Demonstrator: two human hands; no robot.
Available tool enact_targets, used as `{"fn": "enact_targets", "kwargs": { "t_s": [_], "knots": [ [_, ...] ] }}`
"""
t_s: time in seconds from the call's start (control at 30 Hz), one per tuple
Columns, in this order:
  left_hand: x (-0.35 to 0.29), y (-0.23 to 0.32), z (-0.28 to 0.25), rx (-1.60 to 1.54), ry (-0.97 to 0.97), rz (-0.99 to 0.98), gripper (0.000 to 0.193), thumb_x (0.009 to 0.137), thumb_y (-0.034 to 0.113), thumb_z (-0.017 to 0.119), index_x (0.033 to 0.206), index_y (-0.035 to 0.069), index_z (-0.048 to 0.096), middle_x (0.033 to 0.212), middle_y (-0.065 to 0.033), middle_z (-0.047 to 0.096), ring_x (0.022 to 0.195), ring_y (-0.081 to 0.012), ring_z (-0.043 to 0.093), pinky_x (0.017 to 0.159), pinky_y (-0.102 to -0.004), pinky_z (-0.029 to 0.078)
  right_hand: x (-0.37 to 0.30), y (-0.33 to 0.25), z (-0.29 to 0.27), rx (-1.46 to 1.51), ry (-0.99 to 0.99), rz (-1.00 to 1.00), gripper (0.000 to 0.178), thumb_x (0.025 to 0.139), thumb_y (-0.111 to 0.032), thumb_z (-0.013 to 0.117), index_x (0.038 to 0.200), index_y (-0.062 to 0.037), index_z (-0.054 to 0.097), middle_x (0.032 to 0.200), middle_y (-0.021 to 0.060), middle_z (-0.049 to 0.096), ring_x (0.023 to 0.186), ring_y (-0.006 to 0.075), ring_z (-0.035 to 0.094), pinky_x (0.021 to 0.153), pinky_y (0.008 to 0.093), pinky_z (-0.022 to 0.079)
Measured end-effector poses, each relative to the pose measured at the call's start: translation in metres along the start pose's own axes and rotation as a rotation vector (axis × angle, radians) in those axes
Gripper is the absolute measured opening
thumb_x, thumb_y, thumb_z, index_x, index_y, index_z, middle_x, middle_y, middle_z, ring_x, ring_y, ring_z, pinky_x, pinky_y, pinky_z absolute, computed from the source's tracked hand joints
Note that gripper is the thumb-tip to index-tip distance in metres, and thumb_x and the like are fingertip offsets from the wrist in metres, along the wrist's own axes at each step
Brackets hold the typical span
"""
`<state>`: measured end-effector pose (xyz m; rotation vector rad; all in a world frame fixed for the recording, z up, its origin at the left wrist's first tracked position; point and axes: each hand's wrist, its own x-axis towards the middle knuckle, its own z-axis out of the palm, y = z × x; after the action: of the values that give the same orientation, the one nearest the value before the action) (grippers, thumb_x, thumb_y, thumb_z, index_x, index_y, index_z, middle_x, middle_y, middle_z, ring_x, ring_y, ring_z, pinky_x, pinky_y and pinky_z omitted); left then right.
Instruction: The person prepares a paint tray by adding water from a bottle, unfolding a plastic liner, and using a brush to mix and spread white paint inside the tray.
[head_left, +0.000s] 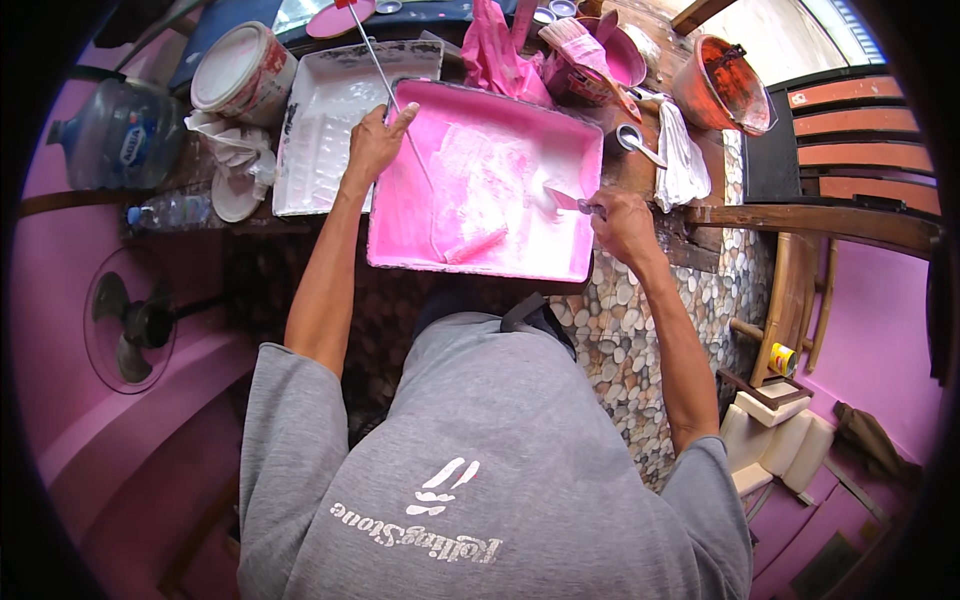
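A paint tray (510,107) smeared with pink and white paint sits in front of me, its near edge toward my body. My left hand (374,148) grips its upper left rim, the thumb over the inside. A thin-rod paint roller (476,246) lies in the tray, its pink sleeve near the lower edge; the rod runs up past my left thumb to a red handle end. In my right hand (622,225), at the tray's right side, is a putty knife (565,201), closed in my fingers. Its blade points left, over whitish paint in the tray.
A second white tray (305,180) and a lidded bucket (243,70) stand to the left. Behind are a pink bag (497,55) and a paintbrush (580,50) across a pink pot. An orange-stained bucket (722,85), white cloth (682,155) and metal-topped cup (632,140) are on the right.
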<state>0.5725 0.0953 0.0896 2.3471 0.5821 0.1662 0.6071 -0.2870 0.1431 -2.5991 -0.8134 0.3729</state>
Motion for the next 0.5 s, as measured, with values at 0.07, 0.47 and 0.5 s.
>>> {"fn": "enact_targets", "kwargs": {
  "t_s": [0.07, 0.47, 0.5],
  "knots": [
    [0.0, 0.0, 0.0, 0.007, 0.002, -0.006, 0.072, 0.083, 0.066, 0.053, 0.085, -0.006, 0.058, 0.086, -0.03, 0.061, 0.087, -0.0448, 0.06, 0.079, -0.0475, 0.046, 0.008, -0.003, -0.006, -0.043, 0.046, 0.025, 0.017, 0.077, -0.006, 0.055, 0.089, -0.0016, 0.067, 0.09, 0.0195, 0.063, 0.086, 0.038, 0.062, 0.077, 0.0459, 0.049],
    [0.0, 0.005, 0.0, -0.002, -0.028, -0.034, 0.071, 0.083, 0.066, 0.053, 0.081, -0.005, 0.056, 0.081, -0.0294, 0.06, 0.084, -0.0443, 0.06, 0.075, -0.0482, 0.046, 0.035, 0.014, 0.003, -0.199, 0.111, 0.018, 0.019, 0.078, -0.006, 0.056, 0.094, -0.0026, 0.066, 0.087, 0.0171, 0.06, 0.084, 0.0356, 0.061, 0.076, 0.0454, 0.048],
    [0.0, 0.007, 0.0, -0.012, -0.019, -0.024, 0.071, 0.083, 0.066, 0.054, 0.08, -0.005, 0.055, 0.079, -0.0291, 0.06, 0.083, -0.0442, 0.06, 0.075, -0.0482, 0.046, 0.035, 0.018, 0.007, -0.208, 0.123, 0.002, 0.017, 0.08, -0.006, 0.052, 0.092, -0.0027, 0.065, 0.088, 0.0182, 0.059, 0.083, 0.037, 0.062, 0.074, 0.0472, 0.049]
  ]
}}
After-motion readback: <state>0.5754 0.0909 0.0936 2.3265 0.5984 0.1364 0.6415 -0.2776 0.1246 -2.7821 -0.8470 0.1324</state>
